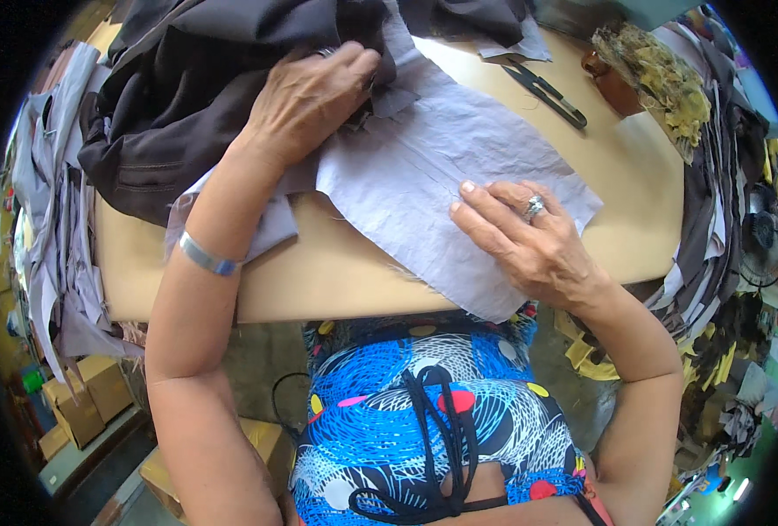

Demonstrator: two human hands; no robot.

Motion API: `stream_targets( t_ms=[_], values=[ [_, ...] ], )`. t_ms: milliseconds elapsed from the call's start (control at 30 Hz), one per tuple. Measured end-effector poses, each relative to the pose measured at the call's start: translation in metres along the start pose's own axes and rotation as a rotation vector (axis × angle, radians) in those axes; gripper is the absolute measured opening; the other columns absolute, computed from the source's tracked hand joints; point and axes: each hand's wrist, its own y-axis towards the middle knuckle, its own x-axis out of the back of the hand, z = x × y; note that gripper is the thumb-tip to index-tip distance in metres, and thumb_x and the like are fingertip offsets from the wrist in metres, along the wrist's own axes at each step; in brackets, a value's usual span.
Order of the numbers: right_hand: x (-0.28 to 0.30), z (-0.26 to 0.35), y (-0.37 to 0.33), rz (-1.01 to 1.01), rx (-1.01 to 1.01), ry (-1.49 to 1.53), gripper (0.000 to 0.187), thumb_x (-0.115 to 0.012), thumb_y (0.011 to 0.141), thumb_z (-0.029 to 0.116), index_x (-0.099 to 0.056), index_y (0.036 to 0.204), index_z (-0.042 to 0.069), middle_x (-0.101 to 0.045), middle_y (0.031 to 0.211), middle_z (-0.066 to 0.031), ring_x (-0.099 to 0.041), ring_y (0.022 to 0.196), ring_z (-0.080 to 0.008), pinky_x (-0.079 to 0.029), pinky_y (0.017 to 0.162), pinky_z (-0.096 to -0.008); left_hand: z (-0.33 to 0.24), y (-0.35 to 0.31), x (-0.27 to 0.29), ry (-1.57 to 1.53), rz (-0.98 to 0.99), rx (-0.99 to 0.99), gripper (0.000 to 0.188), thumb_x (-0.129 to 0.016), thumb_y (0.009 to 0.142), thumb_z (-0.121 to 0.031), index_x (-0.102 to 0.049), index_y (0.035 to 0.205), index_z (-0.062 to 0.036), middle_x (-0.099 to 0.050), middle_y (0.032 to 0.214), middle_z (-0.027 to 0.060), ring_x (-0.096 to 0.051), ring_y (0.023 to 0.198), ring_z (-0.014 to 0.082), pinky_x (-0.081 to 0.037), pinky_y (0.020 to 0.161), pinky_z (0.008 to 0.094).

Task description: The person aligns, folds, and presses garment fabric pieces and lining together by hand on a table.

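Head view: the left hand [319,96] is bent over the place where a dark garment [179,114] meets a pale grey cloth [398,184]; its fingers are curled, but the fingertips are hidden, so I cannot tell whether they grip. The right hand [529,237] rests on the pale grey cloth with fingers extended, gripping nothing. This cloth spreads between the hands, and its frayed near corner hangs over the front edge of the worktop [345,280], just below the right hand.

The dark garment lies bunched around and left of the left hand, filling that side; a pale flap [271,223] sticks out beneath the left forearm. Beyond the right hand, black thread snips [547,95] lie on the worktop, near another dark cloth [459,19]. Further to the right hand's far side, a tangle of yellowish threads [661,79] stands at the rim.

Hanging strips of cloth [60,175] crowd the side outward of the left hand, and a dark and pale stack of cloth [709,210] lines the side outward of the right, with a fan [763,237] past it.

Bare worktop shows right of the right hand as far as that stack, and as a strip along the curved front edge, nearer the body than both hands. The left forearm crosses that strip.
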Motion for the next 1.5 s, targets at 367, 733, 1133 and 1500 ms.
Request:
stream_targets(
  t_ms=[367,733,1133,1500],
  values=[
    [0.005,0.005,-0.019,-0.037,-0.054,0.041,0.036,-0.057,0.075,0.015,-0.058,0.11,0.006,-0.059,0.11,-0.0141,-0.058,0.098,-0.0248,-0.047,0.083,-0.0366,-0.053,-0.043,0.02,-0.071,0.114,-0.074,0.023,-0.064,0.077,-0.011,-0.065,0.1,-0.0057,-0.061,0.107,0.0057,-0.058,0.1,0.0226,-0.044,0.095,0.0362],
    [0.025,0.013,-0.088,-0.112,-0.084,0.128,0.033,-0.063,0.07,0.007,-0.057,0.102,0.004,-0.064,0.1,-0.0141,-0.061,0.086,-0.0251,-0.05,0.073,-0.0353,-0.047,-0.055,0.039,-0.341,0.204,0.008,0.049,-0.065,0.076,-0.033,-0.059,0.111,-0.0001,-0.053,0.116,0.0129,-0.046,0.115,0.0324,-0.042,0.095,0.0396],
    [0.05,-0.101,0.056,-0.551,-0.336,-0.091,0.029,-0.053,0.088,0.007,-0.052,0.117,0.005,-0.061,0.088,-0.0116,-0.058,0.083,-0.016,-0.045,0.076,-0.0246,-0.043,-0.045,0.061,-0.69,0.171,0.439,0.019,-0.049,0.077,0.0,-0.063,0.09,-0.0017,-0.063,0.081,0.0215,-0.06,0.074,0.0363,-0.049,0.067,0.0358],
    [0.009,-0.125,0.12,-0.362,-0.714,1.386,0.047,-0.053,0.083,-0.007,-0.042,0.127,0.003,-0.06,0.095,-0.0096,-0.055,0.091,-0.0131,-0.046,0.079,-0.0254,-0.03,-0.034,0.084,-1.321,0.419,0.935,0.036,-0.058,0.091,-0.033,-0.064,0.094,0.0028,-0.059,0.08,-0.0002,-0.049,0.077,0.0078,-0.042,0.072,0.0242]
  ],
)
